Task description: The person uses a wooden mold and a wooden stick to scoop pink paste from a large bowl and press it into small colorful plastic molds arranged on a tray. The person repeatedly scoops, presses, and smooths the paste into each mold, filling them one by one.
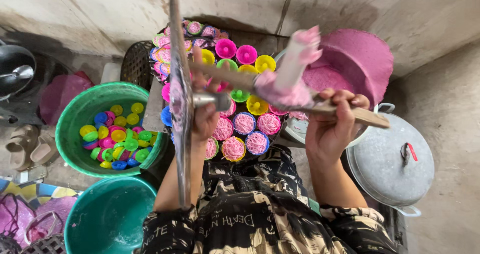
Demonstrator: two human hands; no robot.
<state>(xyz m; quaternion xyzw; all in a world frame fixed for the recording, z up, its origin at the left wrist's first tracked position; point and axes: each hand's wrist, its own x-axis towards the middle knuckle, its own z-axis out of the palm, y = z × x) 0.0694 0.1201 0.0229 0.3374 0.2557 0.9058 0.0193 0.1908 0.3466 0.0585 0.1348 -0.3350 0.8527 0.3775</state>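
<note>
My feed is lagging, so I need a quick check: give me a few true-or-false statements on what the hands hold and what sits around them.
1. The right hand grips a wooden stick. True.
2. The left hand is empty. False: it holds a metal handle.
3. The green basin holds small coloured moulds. True.
4. The metal lid lies to the left of the person. False: it is on the right.
5. The teal basin is full of moulds. False: none show in it.
</note>
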